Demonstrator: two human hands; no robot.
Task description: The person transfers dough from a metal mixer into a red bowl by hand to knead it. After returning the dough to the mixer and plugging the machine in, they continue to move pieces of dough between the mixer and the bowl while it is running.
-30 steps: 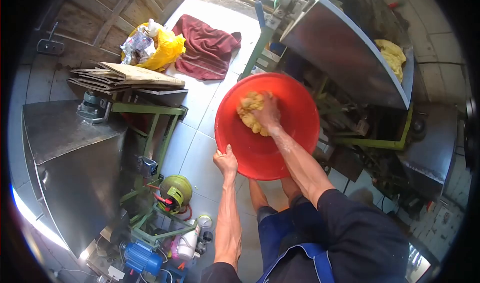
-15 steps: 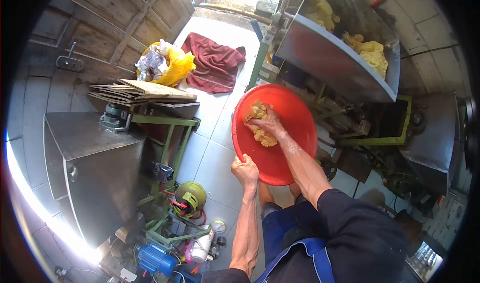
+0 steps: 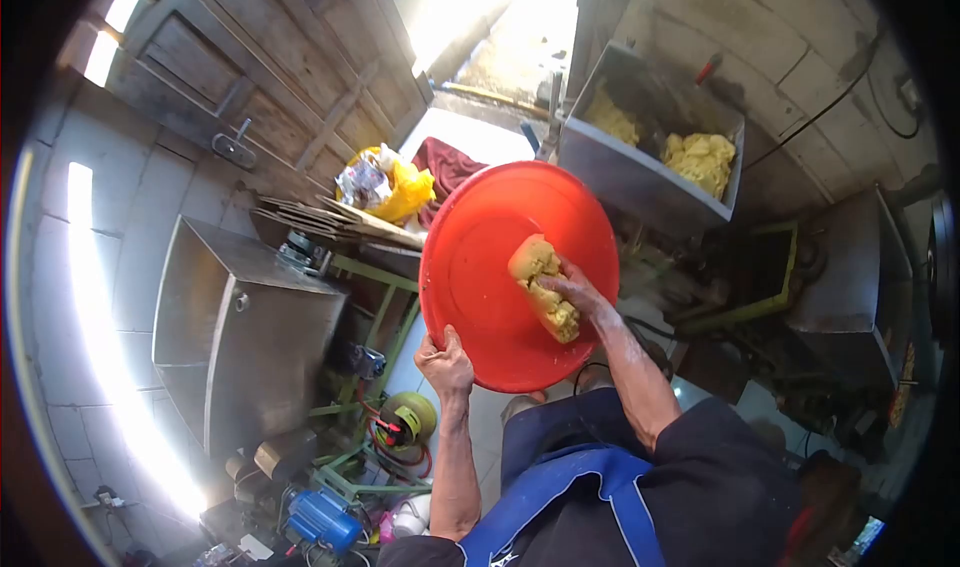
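A round red basin [image 3: 470, 257] is held out in front of me. My left hand [image 3: 446, 365] grips its lower left rim, thumb on the inner side. Inside the basin, at the right, my right hand [image 3: 577, 289] is wrapped round the right side of a crumbly lump of yellow dough [image 3: 537, 259]. Part of that hand's fingers is hidden behind the dough. More yellow dough [image 3: 700, 162] lies in a metal trough [image 3: 640, 172] beyond the basin at the upper right.
A metal cabinet-like box [image 3: 270, 337] stands left, near a green frame and a blue motor [image 3: 325, 519]. Cardboard sheets [image 3: 330, 223], a yellow bag [image 3: 405, 192] and a maroon cloth [image 3: 445, 167] are behind the basin. Another metal box [image 3: 845, 287] is at right.
The basin appears higher and faces me more flatly, covering much of the cloth. The dough and my right hand now show nearer the basin's right side. The camera view has shifted.
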